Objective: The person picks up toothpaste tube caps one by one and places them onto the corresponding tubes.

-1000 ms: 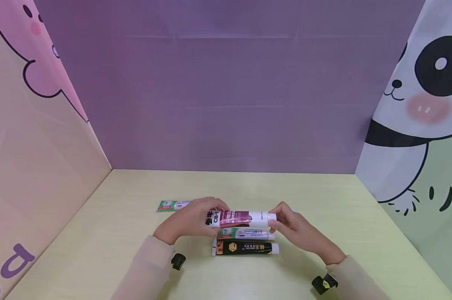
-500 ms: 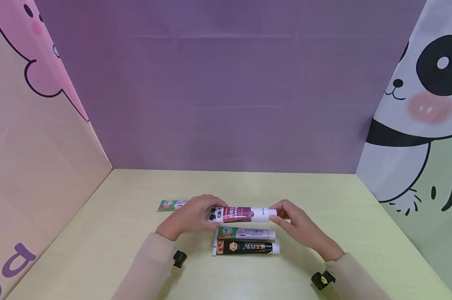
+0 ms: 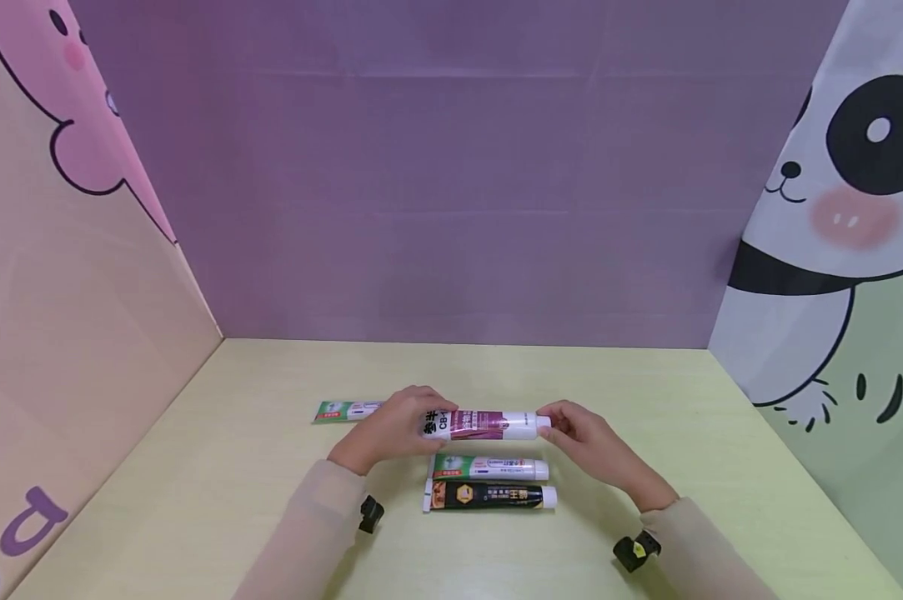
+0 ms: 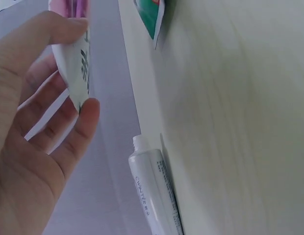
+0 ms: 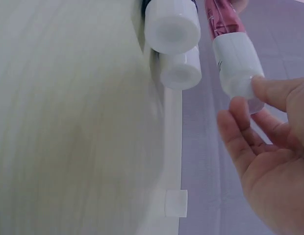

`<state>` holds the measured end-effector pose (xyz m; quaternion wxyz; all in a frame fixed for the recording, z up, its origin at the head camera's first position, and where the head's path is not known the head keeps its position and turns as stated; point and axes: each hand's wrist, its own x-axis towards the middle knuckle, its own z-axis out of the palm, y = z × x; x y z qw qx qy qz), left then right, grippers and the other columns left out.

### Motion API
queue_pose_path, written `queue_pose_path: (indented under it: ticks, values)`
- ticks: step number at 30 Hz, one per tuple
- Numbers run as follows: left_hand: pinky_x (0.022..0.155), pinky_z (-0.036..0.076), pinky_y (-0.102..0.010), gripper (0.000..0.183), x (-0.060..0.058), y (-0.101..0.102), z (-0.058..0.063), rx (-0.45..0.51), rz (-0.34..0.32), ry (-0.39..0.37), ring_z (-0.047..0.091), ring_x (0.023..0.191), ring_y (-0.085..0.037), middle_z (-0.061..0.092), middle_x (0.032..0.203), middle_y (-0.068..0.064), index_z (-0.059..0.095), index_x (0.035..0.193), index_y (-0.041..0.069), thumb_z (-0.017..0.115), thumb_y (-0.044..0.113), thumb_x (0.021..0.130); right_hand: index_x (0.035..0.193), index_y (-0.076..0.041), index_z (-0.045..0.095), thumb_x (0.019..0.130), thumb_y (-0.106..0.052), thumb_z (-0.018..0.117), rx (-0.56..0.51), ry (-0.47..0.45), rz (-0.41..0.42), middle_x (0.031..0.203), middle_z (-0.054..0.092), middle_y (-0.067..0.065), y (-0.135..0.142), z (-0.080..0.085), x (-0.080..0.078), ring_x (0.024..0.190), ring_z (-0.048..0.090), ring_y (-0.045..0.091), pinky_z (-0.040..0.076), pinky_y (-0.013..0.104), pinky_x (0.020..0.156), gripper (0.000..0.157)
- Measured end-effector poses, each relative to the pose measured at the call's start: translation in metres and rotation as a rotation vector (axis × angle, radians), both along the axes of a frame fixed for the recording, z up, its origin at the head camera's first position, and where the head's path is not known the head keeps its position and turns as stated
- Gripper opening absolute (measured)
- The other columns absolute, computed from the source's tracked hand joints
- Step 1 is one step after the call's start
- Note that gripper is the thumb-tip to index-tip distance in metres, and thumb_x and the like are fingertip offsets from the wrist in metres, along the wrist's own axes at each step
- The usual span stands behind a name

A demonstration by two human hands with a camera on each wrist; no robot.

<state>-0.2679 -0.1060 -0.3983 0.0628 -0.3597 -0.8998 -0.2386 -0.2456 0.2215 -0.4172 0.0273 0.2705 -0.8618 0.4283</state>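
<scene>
A white toothpaste tube with a purple label (image 3: 481,424) is held level between my two hands, above and behind two other tubes. My left hand (image 3: 400,423) grips its flat tail end, thumb in front and fingers behind. My right hand (image 3: 597,446) pinches the white cap at the other end, where fingertips and thumb meet it in the right wrist view. Just nearer lie a green-and-white toothpaste tube (image 3: 492,467) and a black toothpaste tube (image 3: 489,496), side by side with caps to the right.
Another green-and-white tube (image 3: 346,410) lies farther back, partly hidden by my left hand; its capped end (image 4: 154,191) shows in the left wrist view. A small white piece (image 5: 176,203) appears at the table's far side. A purple wall (image 3: 466,208) closes the back.
Both hands have carried the purple-labelled tube up the view, away from the two nearer tubes, so a gap of table now shows between them. The tubes on the table stay put.
</scene>
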Motion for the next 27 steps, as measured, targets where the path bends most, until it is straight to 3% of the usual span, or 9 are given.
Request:
queue_pose_path:
  ticks: [7, 16, 27]
  values:
    - [0.096, 0.049, -0.039, 0.045, 0.001, 0.003, -0.004, -0.012, 0.013, -0.04, 0.06, 0.11, -0.02, 0.066, 0.119, -0.004, 0.07, 0.126, 0.01, 0.081, 0.019, 0.083, 0.119, 0.001, 0.063, 0.099, -0.012, 0.063, 0.054, -0.028, -0.042, 0.1, 0.065, 0.003, -0.002, -0.006, -0.002, 0.087, 0.059, 0.017, 0.052, 0.028, 0.073, 0.023]
    - [0.096, 0.049, -0.038, 0.037, -0.004, 0.006, -0.008, -0.001, -0.026, -0.114, 0.06, 0.11, -0.017, 0.067, 0.119, -0.003, 0.07, 0.126, 0.011, 0.075, 0.018, 0.09, 0.116, 0.001, 0.064, 0.097, -0.007, 0.064, 0.114, -0.097, -0.102, 0.097, 0.063, 0.003, -0.007, -0.005, -0.002, 0.085, 0.055, 0.018, 0.05, 0.028, 0.07, 0.02]
    - [0.099, 0.048, -0.04, 0.035, -0.009, 0.009, -0.015, -0.023, -0.058, -0.181, 0.06, 0.115, -0.023, 0.065, 0.124, -0.009, 0.068, 0.128, 0.007, 0.072, 0.013, 0.093, 0.109, 0.004, 0.063, 0.097, -0.005, 0.064, 0.176, -0.131, -0.074, 0.092, 0.062, 0.004, -0.008, -0.004, -0.004, 0.081, 0.053, 0.018, 0.048, 0.028, 0.068, 0.015]
